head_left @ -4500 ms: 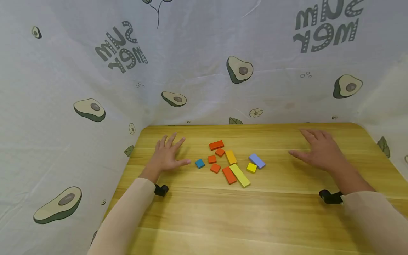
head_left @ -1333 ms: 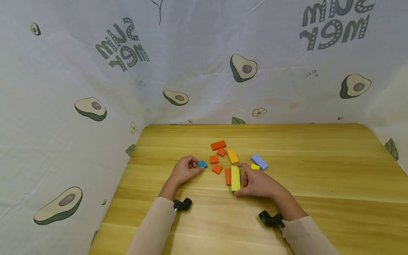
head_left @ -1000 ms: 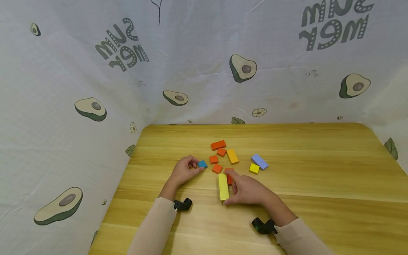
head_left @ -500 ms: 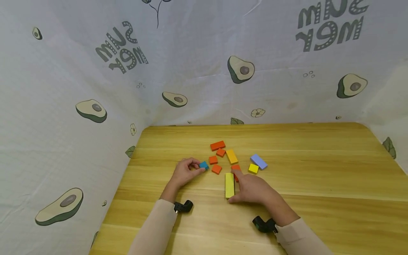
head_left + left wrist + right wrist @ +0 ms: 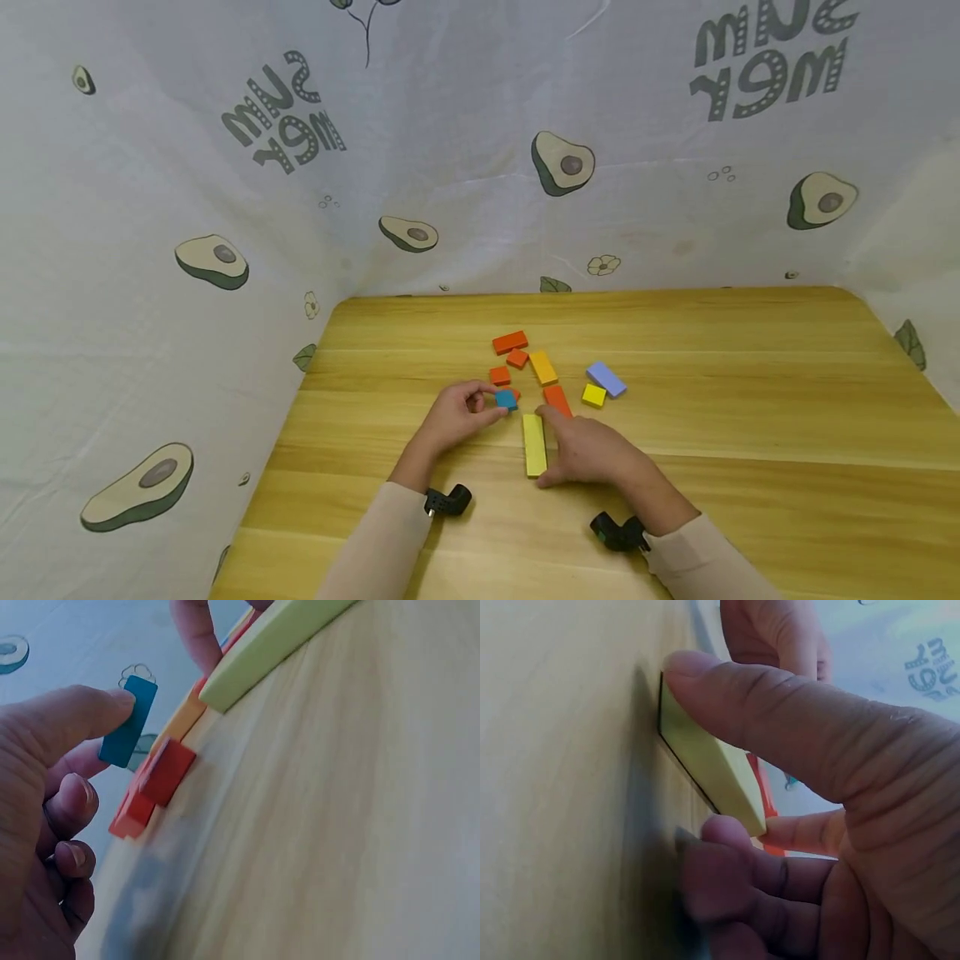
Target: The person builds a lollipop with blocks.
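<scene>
My left hand (image 5: 459, 414) pinches a small blue block (image 5: 506, 401) between thumb and index finger. In the left wrist view the blue block (image 5: 129, 721) is held up off the wood, with the other fingers curled. From the head view it partly covers a small red block (image 5: 515, 392). To its right, my right hand (image 5: 592, 450) holds a long yellow-green block (image 5: 534, 447) by its two ends. The right wrist view has the thumb on the near end of this block (image 5: 720, 765) and the index finger at the far end. The block appears to lie on the table.
Beyond the hands on the wooden table (image 5: 750, 400) lie a red oblong block (image 5: 557, 401), an orange block (image 5: 543, 367), a yellow block (image 5: 594, 395), a lilac block (image 5: 606, 379) and more red blocks (image 5: 510, 342). A printed white cloth (image 5: 465, 167) hangs behind.
Both hands have come in from the sides and taken blocks. The left hand has lifted the blue block and carried it right. The right hand has shifted the yellow-green block left and nearer; the red oblong has moved.
</scene>
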A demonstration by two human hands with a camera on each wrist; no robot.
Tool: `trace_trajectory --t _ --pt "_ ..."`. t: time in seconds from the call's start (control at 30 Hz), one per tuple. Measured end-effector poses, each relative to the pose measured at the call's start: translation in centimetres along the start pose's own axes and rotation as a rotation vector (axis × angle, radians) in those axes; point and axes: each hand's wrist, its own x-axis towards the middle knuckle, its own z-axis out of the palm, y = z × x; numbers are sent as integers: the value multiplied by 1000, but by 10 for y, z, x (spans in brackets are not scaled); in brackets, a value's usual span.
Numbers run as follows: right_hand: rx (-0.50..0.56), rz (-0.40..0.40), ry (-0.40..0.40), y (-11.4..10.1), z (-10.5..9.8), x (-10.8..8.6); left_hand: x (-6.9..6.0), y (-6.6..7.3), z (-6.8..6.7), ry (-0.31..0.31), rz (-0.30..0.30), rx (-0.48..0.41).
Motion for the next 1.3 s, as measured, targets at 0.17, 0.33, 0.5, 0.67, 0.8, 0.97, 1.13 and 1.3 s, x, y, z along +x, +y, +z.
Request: trace_trajectory --t 0.17,0.33,0.5,0.67,0.8,0.97,1.13,1.3 --pt "15 -2 -7 0 1 -1 9 8 5 -11 71 151" --pt "14 2 -4 0 1 -2 18 14 8 -30 106 282" --pt "34 4 -8 -1 0 -3 24 15 12 -49 111 380" --pt "45 14 -19 -3 -2 -5 28 14 15 -61 131 436" --pt "32 33 -22 -5 -3 -6 30 14 18 -68 154 480" --pt "27 53 -18 -7 -4 -8 33 18 21 -81 168 509" --pt "19 48 -11 -7 -3 -8 36 18 24 -98 145 572" --pt "7 51 -9 -6 -2 -7 36 20 24 -109 122 559"
